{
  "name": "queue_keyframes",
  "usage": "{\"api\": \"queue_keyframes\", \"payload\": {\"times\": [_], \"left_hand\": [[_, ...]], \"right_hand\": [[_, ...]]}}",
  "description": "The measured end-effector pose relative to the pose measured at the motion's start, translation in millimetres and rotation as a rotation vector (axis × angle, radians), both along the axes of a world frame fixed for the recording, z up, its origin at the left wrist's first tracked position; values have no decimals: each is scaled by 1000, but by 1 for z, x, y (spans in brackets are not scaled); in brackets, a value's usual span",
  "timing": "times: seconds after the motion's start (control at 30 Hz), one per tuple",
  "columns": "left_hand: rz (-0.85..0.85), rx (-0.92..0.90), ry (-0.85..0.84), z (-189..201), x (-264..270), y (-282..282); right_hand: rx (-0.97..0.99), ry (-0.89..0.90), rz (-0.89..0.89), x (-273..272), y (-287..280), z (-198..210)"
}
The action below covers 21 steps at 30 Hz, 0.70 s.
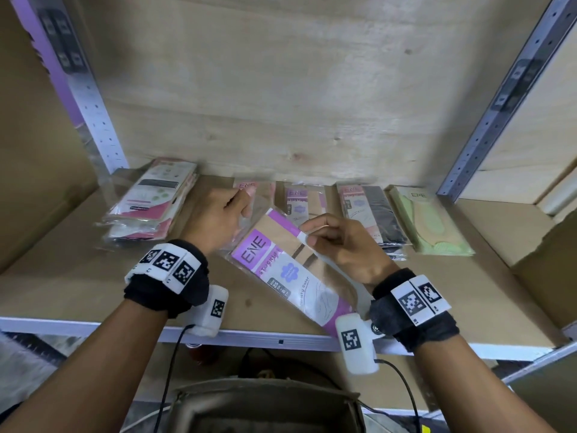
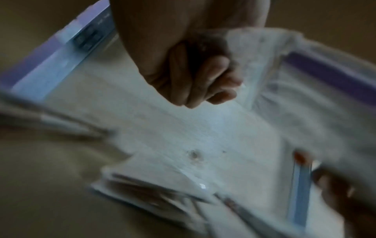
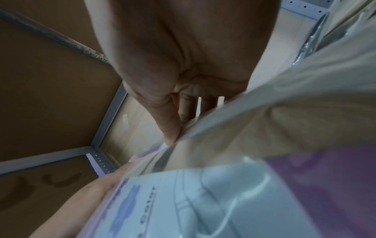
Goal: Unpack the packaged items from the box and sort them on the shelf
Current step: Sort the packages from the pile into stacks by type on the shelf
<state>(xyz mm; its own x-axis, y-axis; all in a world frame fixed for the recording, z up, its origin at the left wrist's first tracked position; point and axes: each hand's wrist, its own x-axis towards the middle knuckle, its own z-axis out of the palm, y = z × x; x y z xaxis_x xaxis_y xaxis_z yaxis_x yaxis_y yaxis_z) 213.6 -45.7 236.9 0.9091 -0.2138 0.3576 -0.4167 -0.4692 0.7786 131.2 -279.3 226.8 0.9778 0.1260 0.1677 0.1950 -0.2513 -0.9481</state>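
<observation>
Only the head view shows the brown board shelf (image 1: 93, 276) with 5 groups of packets along its back. Above it, the clear-wrapped purple-and-tan stocking packet (image 1: 281, 260) is pinched by the left hand (image 1: 215, 220) and right hand (image 1: 340, 242). The left wrist view is blurred; the right wrist view shows the thumb (image 3: 168, 128) pressing the packet's edge.

In front of me: pale plywood back panel (image 1: 281, 89), knots and grain showing, evenly lit. Brown board shelf (image 1: 78, 282) beneath it, edged at the front by a grey metal rail (image 1: 281, 340). Perforated metal uprights stand at the left (image 1: 93, 101) and right (image 1: 487, 120), both carrying black-and-white marker tags. Brown side panel (image 1: 34, 170) on my left. A strip of purple wall (image 1: 59, 73) shows behind the left upright. Below the rail it is dim.
</observation>
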Motion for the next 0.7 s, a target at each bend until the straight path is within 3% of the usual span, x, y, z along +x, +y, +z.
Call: {"api": "queue_keyframes", "payload": {"times": [0.1, 0.23, 0.47, 0.6, 0.7], "left_hand": [[-79, -330, 221, 4, -8, -9], [-125, -551, 429, 3, -15, -16], [-46, -321, 338, -2, -13, -14], [-25, -343, 386, 0, -11, -17], [-134, -468, 532, 2, -12, -15]], "right_hand": [[12, -1, -10, 0, -2, 2], [48, -9, -24, 1, -2, 2], [26, -12, -80, 2, -11, 2], [28, -11, -85, 3, -11, 2], [50, -4, -86, 3, -9, 2]]}}
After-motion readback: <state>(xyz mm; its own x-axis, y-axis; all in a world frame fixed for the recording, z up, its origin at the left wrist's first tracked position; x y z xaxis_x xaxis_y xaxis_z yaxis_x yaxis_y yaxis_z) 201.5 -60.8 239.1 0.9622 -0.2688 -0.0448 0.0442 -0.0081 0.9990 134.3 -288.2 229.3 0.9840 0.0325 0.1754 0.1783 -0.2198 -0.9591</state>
